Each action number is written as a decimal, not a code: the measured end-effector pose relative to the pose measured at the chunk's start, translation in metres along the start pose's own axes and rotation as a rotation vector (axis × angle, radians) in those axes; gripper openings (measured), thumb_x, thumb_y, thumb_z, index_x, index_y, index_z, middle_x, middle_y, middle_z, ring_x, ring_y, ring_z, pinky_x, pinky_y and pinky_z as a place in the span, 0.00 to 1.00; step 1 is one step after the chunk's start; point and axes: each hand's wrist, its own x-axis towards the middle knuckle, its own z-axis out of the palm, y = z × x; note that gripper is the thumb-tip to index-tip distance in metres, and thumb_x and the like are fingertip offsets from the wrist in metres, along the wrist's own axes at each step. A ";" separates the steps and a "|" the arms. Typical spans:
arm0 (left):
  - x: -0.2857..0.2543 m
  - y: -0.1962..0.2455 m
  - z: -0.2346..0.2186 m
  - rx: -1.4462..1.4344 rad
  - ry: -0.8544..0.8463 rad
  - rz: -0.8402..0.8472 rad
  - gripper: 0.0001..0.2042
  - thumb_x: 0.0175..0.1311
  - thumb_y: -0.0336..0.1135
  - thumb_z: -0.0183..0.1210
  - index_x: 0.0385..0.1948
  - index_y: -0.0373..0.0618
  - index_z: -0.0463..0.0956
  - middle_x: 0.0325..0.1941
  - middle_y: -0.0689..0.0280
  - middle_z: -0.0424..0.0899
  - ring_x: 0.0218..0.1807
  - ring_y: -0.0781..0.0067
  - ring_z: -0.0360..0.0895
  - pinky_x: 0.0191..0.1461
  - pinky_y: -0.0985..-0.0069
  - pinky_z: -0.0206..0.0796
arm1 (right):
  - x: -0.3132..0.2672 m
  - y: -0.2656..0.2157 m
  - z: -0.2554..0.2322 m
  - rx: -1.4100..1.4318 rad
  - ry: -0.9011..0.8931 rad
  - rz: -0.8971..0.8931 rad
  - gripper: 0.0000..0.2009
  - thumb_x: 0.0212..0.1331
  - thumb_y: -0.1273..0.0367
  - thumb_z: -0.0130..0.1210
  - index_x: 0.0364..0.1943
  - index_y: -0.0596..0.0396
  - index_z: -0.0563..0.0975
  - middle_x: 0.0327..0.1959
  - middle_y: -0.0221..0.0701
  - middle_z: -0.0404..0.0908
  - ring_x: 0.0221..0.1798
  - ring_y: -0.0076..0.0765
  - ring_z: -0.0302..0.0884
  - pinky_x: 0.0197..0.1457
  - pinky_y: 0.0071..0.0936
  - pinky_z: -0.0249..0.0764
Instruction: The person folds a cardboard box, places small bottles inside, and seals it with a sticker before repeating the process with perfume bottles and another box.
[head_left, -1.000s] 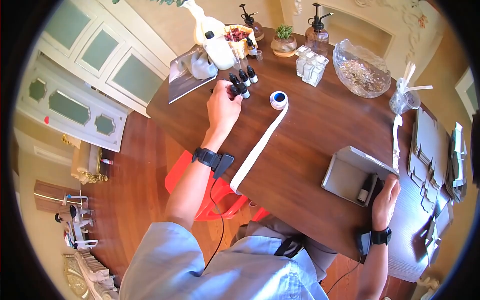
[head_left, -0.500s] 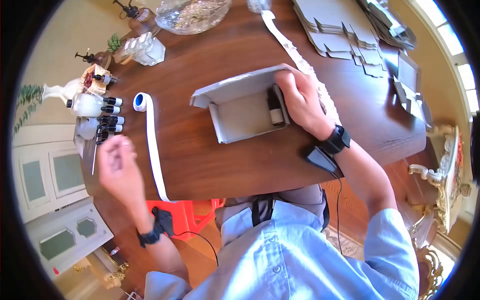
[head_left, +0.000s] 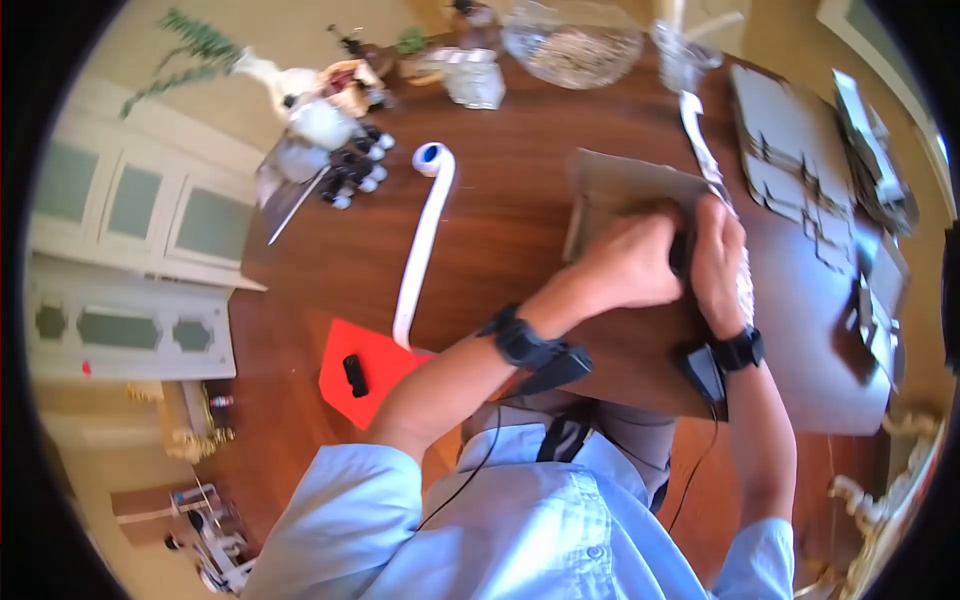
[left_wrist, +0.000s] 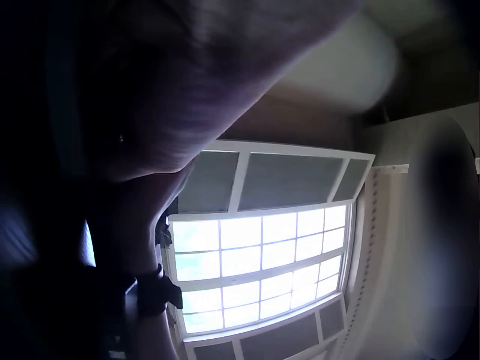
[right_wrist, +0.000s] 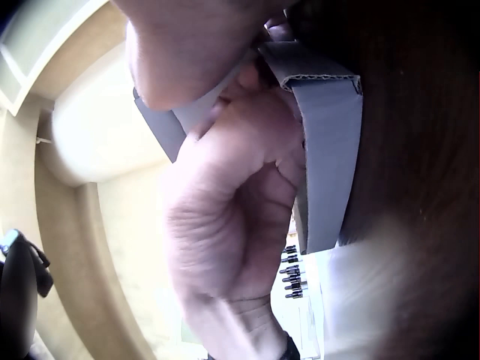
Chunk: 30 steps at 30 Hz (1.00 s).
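A small grey cardboard box [head_left: 608,180] sits at the right of the brown table, its raised flap toward the back. My left hand [head_left: 635,262] reaches into it with curled fingers, gripping a small black-capped bottle mostly hidden by the hand. Dark bottle surface [head_left: 682,252] shows between my two hands. At the box's right side, my right hand [head_left: 718,262] holds the wall. The right wrist view shows my left hand [right_wrist: 232,180] inside the box's side wall [right_wrist: 328,161]. The left wrist view catches only forearm and window.
Several black-capped bottles [head_left: 352,168] stand at the left beside a white jug [head_left: 322,124]. A roll of white tape [head_left: 432,158] trails to the front edge. Flat grey boxes [head_left: 795,150] are stacked right. A black object [head_left: 355,376] lies on the red stool [head_left: 345,340].
My left hand has left the bottles at the table's left and moved right into the box. The right hand stays at the box. The head view has turned.
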 end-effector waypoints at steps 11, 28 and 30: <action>-0.077 -0.005 -0.052 -0.345 0.514 0.187 0.15 0.57 0.18 0.68 0.44 0.42 0.75 0.37 0.64 0.85 0.46 0.73 0.86 0.51 0.73 0.81 | 0.001 0.015 -0.009 -0.116 0.016 -0.061 0.14 0.80 0.63 0.50 0.40 0.60 0.78 0.28 0.22 0.70 0.33 0.20 0.64 0.36 0.25 0.63; -0.145 -0.211 -0.200 0.179 1.133 -0.350 0.17 0.56 0.23 0.71 0.47 0.41 0.78 0.41 0.59 0.89 0.42 0.68 0.89 0.46 0.72 0.81 | -0.004 0.010 -0.010 -0.284 -0.005 0.070 0.14 0.77 0.61 0.56 0.40 0.58 0.80 0.24 0.18 0.66 0.28 0.15 0.56 0.29 0.24 0.52; -0.141 -0.215 -0.199 0.191 1.134 -0.334 0.18 0.56 0.23 0.71 0.48 0.42 0.78 0.41 0.59 0.89 0.42 0.66 0.89 0.46 0.71 0.81 | -0.004 0.011 -0.010 -0.289 -0.004 0.083 0.14 0.78 0.60 0.56 0.40 0.58 0.80 0.24 0.18 0.66 0.28 0.15 0.55 0.29 0.24 0.52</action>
